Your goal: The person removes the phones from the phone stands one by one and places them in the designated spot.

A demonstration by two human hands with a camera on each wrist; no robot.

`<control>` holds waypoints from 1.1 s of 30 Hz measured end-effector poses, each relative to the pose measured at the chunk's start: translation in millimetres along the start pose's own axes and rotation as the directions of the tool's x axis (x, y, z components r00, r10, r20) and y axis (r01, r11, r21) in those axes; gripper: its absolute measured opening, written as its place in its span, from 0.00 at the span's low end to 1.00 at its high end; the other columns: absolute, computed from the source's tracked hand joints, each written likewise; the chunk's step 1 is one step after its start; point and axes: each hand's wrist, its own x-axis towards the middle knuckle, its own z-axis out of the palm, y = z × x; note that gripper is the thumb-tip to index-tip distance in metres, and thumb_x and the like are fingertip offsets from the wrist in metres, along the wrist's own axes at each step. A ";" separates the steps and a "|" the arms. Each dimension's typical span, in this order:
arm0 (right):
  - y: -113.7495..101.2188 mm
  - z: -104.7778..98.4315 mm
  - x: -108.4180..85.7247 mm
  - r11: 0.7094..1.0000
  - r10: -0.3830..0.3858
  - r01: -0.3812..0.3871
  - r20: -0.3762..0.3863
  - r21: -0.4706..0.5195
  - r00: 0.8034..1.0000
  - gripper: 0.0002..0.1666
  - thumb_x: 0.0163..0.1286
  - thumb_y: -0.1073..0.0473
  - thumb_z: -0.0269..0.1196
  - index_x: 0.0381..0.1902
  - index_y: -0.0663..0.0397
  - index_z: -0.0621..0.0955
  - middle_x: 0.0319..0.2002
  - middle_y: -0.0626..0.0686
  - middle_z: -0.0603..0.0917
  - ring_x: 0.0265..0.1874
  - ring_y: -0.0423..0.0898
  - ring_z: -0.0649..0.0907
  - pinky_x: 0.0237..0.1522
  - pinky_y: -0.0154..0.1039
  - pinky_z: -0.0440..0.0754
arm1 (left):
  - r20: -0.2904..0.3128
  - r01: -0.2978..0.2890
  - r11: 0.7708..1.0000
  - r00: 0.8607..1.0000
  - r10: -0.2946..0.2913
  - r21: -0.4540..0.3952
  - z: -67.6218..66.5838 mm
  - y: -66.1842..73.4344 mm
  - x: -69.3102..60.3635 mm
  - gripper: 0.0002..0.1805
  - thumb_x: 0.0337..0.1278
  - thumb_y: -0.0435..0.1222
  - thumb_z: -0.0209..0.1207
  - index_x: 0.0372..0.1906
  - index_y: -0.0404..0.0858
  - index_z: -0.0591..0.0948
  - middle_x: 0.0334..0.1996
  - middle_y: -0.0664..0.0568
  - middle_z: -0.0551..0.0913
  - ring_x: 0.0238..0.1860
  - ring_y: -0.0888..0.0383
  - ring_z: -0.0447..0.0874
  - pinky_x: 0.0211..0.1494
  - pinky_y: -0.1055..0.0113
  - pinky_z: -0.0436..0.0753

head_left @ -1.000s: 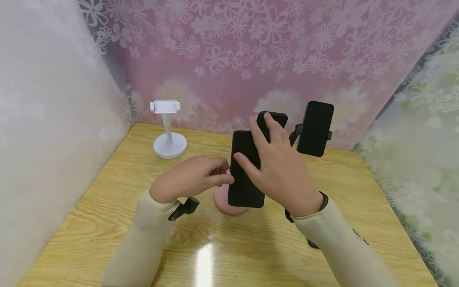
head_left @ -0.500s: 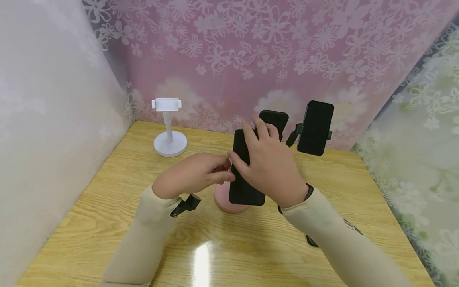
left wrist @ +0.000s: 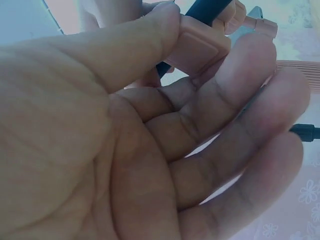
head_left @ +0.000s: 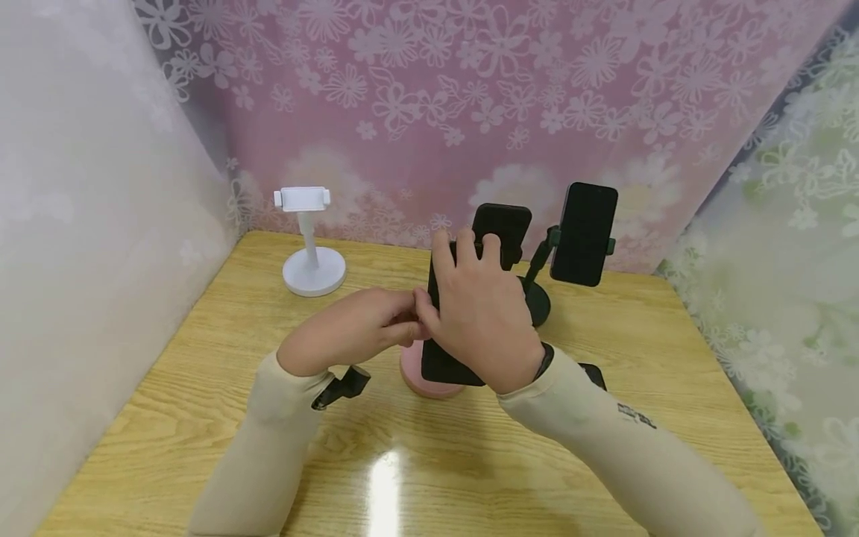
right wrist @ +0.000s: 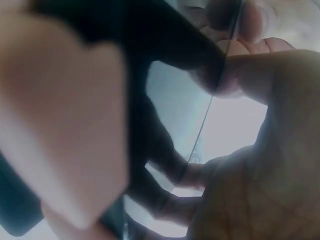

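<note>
In the head view a black phone [head_left: 450, 367] stands upright over the round pink base [head_left: 429, 385] of a stand. My left hand [head_left: 356, 328] is at its left edge; the left wrist view shows this hand [left wrist: 145, 135] pinching a pink clamp block [left wrist: 197, 47] between thumb and forefinger. Across the phone's front lies my right hand [head_left: 483, 317], thumb by the left edge, fingers spread toward the top. From the right wrist, the fingertips of the right hand [right wrist: 250, 190] touch the glossy phone [right wrist: 172, 95], beside a blurred pink part [right wrist: 65, 125].
A white stand [head_left: 314, 271] is at the back left. Behind my right hand stands another black phone [head_left: 503, 224]; to its right, a dark green stand holds a phone [head_left: 584, 235]. Part of another dark object [head_left: 593, 374] shows beyond my right sleeve on the wooden table [head_left: 201, 395].
My right hand has moved left and slightly down across the phone, its thumb now close to the left fingers. The left hand stays at the phone's left edge.
</note>
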 end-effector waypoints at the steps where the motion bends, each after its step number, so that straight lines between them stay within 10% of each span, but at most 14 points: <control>1: 0.3 0.1 0.2 1.000 -0.002 0.002 -0.005 -0.002 1.000 0.35 0.72 0.43 0.61 0.63 0.64 0.71 0.51 0.66 0.78 0.48 0.67 0.76 0.18 0.45 0.80 | -0.003 0.000 1.000 1.000 0.000 0.000 -0.1 0.0 0.1 0.08 0.79 0.46 0.56 0.52 0.50 0.81 0.43 0.65 0.85 0.39 0.63 0.81 0.47 0.60 0.81; 14: 8.9 4.5 0.6 0.996 -0.085 0.085 -0.015 -0.021 0.996 0.35 0.67 0.42 0.61 0.59 0.65 0.71 0.44 0.63 0.76 0.39 0.60 0.74 0.15 0.39 0.74 | 0.038 0.013 0.999 0.999 -0.011 -0.045 0.4 2.7 0.7 0.06 0.78 0.39 0.54 0.41 0.48 0.81 0.33 0.61 0.83 0.34 0.61 0.81 0.43 0.60 0.81; 33: 18.7 18.3 -4.8 0.984 -0.102 0.115 -0.093 0.139 0.990 0.39 0.67 0.39 0.63 0.67 0.56 0.70 0.53 0.63 0.76 0.55 0.63 0.73 0.19 0.45 0.80 | 0.051 -0.054 0.984 0.997 0.063 -0.169 3.7 -9.5 10.6 0.04 0.71 0.41 0.61 0.40 0.47 0.81 0.23 0.58 0.77 0.21 0.63 0.69 0.30 0.67 0.72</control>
